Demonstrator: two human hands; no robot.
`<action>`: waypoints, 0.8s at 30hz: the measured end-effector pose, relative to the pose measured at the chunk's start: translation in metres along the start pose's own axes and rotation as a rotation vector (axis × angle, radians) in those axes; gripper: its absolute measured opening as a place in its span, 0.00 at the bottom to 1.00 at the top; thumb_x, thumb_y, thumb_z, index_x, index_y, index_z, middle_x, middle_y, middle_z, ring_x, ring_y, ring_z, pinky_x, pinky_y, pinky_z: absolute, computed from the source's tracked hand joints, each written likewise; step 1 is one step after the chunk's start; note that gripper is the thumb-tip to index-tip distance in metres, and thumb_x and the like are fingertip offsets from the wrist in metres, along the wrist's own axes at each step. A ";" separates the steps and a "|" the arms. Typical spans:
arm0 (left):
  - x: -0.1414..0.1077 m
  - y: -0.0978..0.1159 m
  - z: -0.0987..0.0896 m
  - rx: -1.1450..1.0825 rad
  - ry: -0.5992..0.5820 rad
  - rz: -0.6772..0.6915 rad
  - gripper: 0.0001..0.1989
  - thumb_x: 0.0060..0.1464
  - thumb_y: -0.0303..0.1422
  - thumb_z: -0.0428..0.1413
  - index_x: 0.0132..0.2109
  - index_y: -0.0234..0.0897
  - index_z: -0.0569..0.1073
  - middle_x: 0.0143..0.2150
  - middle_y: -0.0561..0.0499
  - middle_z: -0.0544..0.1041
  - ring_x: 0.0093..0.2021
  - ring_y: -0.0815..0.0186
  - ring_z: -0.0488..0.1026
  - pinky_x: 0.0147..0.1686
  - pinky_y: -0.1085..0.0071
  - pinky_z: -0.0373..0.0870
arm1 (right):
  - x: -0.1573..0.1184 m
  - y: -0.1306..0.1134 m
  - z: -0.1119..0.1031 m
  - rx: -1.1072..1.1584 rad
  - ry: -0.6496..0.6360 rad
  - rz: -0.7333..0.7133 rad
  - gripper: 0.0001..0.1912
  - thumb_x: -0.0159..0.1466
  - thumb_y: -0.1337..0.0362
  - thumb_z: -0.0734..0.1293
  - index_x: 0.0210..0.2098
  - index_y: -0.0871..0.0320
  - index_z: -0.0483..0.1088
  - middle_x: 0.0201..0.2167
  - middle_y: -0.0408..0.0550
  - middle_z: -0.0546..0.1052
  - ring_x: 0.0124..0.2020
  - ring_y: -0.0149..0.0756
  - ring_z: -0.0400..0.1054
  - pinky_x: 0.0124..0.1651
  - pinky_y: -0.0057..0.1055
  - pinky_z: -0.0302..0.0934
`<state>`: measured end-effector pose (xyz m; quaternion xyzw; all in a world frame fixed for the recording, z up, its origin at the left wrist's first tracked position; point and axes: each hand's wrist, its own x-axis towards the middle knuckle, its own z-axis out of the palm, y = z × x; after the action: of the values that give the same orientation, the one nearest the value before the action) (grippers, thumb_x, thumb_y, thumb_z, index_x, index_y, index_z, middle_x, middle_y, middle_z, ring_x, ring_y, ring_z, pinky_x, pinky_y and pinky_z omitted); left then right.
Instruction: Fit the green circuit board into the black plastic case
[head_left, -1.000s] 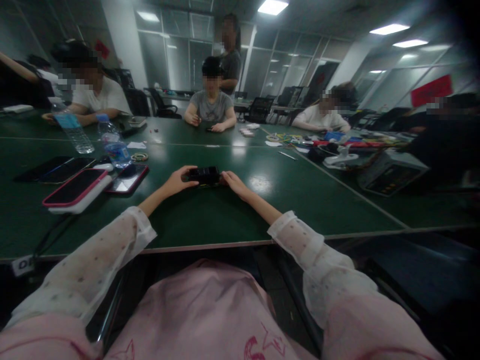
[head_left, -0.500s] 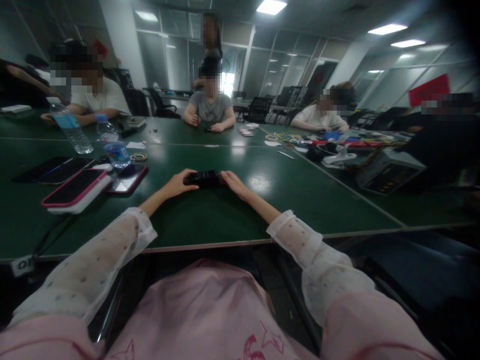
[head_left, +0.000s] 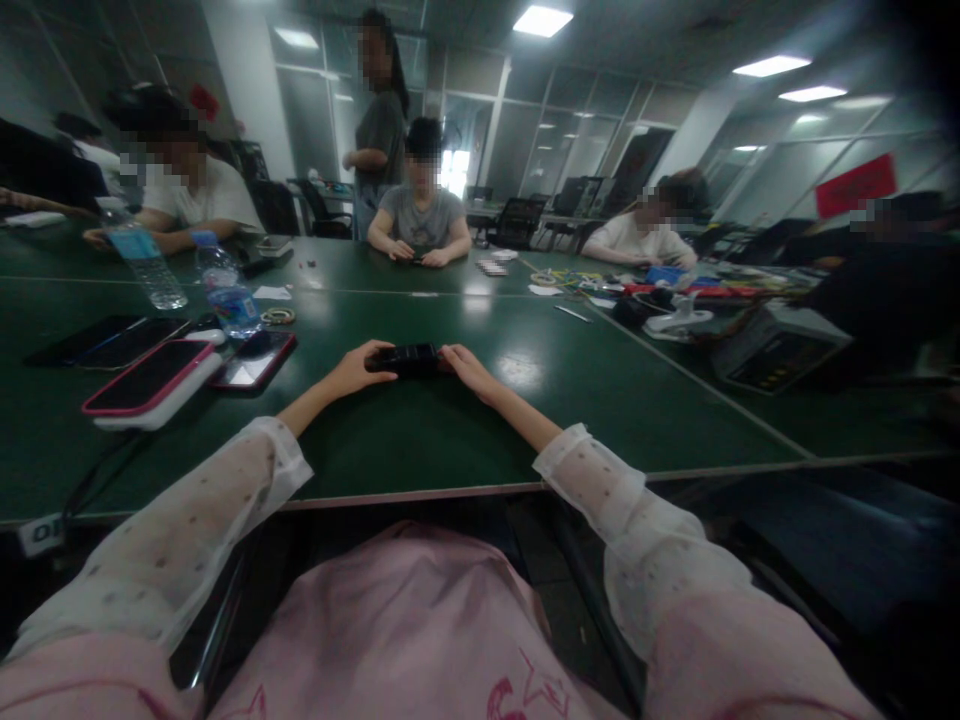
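A small black box-shaped device (head_left: 407, 359) lies level just above or on the green table (head_left: 420, 440); its exact kind is too dark to make out. Its upper face carries faint pale marks. My left hand (head_left: 361, 368) is closed around the left end, thumb along the near side and fingers over the far side. At the opposite end, my right hand (head_left: 463, 367) grips with thumb and fingers together. Both wrists come in from white sheer sleeves.
To the left are a pink-edged phone (head_left: 154, 375) on a white block, another phone (head_left: 259, 358) and two water bottles (head_left: 231, 298). Cables (head_left: 559, 279), a metal-cased unit (head_left: 780, 345) and a white stand (head_left: 679, 320) lie right. Several people sit around the table.
My hands and the black device stay in place. Across the table, the standing person has shifted left, and the seated person in grey has brought both hands together.
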<state>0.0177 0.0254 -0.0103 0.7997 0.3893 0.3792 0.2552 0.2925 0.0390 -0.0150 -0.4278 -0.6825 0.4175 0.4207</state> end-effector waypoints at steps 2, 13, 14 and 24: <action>0.000 0.001 0.000 -0.010 0.004 -0.007 0.31 0.45 0.43 0.64 0.55 0.40 0.67 0.53 0.44 0.73 0.53 0.54 0.72 0.55 0.53 0.66 | 0.001 0.001 0.000 0.003 0.002 0.000 0.21 0.64 0.46 0.59 0.43 0.58 0.67 0.36 0.47 0.74 0.38 0.35 0.69 0.44 0.34 0.62; 0.002 0.014 -0.004 -0.178 0.111 -0.076 0.32 0.43 0.39 0.66 0.55 0.36 0.67 0.53 0.41 0.74 0.52 0.54 0.73 0.53 0.55 0.68 | 0.001 0.003 -0.002 0.013 -0.022 0.008 0.20 0.66 0.47 0.58 0.44 0.58 0.66 0.36 0.47 0.76 0.39 0.34 0.70 0.45 0.33 0.63; 0.003 0.017 -0.006 -0.206 0.128 -0.072 0.33 0.43 0.39 0.66 0.55 0.36 0.67 0.53 0.41 0.74 0.52 0.54 0.73 0.53 0.55 0.68 | 0.001 0.002 -0.002 0.012 -0.026 0.011 0.21 0.66 0.47 0.58 0.44 0.58 0.66 0.36 0.47 0.76 0.39 0.35 0.70 0.45 0.33 0.63; 0.008 -0.012 -0.038 0.063 0.439 -0.104 0.31 0.45 0.41 0.64 0.56 0.38 0.66 0.50 0.44 0.75 0.50 0.54 0.73 0.50 0.58 0.69 | -0.002 -0.002 -0.002 0.014 -0.021 0.018 0.21 0.66 0.48 0.59 0.43 0.59 0.67 0.36 0.49 0.76 0.38 0.35 0.70 0.44 0.33 0.63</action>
<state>-0.0151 0.0427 0.0070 0.6845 0.4880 0.5180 0.1583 0.2942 0.0372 -0.0135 -0.4268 -0.6799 0.4304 0.4127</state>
